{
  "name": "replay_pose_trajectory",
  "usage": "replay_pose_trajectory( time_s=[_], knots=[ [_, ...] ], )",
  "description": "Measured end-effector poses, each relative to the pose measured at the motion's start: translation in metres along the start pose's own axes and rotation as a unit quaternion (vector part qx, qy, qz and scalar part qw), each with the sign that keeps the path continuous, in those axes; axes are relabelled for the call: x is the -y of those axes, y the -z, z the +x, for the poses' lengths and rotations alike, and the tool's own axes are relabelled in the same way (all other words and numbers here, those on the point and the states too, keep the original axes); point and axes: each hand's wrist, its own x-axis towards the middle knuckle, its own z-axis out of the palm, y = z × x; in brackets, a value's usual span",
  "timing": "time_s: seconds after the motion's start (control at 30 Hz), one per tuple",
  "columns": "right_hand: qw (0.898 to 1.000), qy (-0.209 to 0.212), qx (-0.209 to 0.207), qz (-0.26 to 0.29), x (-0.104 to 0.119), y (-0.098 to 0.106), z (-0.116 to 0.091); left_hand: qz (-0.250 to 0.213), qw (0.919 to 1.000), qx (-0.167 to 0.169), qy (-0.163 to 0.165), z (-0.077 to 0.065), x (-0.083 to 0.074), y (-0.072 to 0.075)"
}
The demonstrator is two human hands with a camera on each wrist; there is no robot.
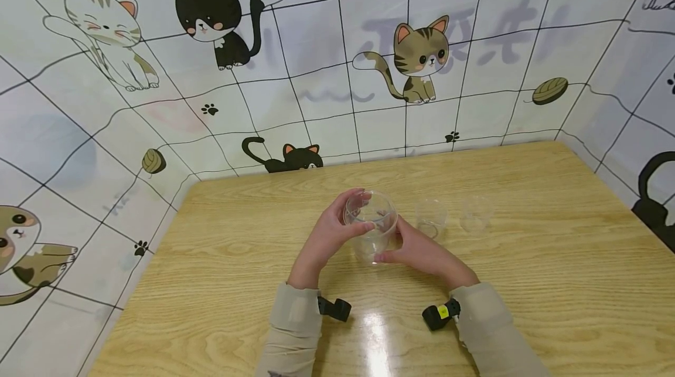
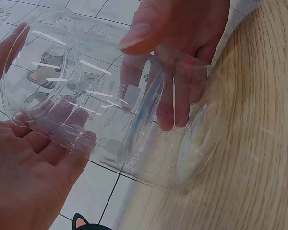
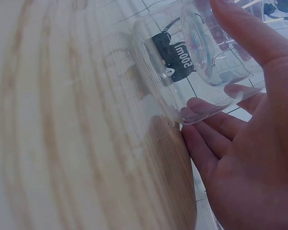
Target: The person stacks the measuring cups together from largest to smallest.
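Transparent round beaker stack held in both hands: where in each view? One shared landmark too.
Head: transparent round beaker stack, below and slightly right of picture centre.
Left wrist: stack slants from upper left to lower right across the picture.
Right wrist: stack, upper right, cut by the top edge.
Shared landmark: right hand, at the stack's lower part.

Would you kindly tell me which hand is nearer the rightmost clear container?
Right: the right hand is left of that container, the left hand farther left, gripping a beaker.

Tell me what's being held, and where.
Nested clear beakers: the left hand grips them near the rim, the right hand lower on the side.
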Motion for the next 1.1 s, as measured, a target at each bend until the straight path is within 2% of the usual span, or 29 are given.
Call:
replay_pose_trajectory(
  time_s=[0.17,0.47,0.7,0.77,1.1],
  knots=[
    [1.0,0.0,-0.005,-0.008,-0.011,-0.001,0.004,0.002,1.0,-0.001,0.003,0.0,0.001,0.0],
    [1.0,0.001,-0.003,0.0,-0.011,-0.001,0.004,0.002,1.0,-0.003,0.003,0.0,0.001,0.0],
    [1.0,-0.01,0.01,0.0,0.019,0.004,-0.008,0.004,1.0,0.002,0.003,-0.001,-0.002,0.0],
    [1.0,-0.011,0.01,-0.004,0.02,0.004,-0.009,0.004,1.0,0.003,0.001,-0.001,-0.002,0.001],
    [1.0,-0.005,-0.006,-0.012,-0.01,-0.001,0.004,0.006,1.0,0.005,0.005,-0.001,-0.002,0.001]
  ],
)
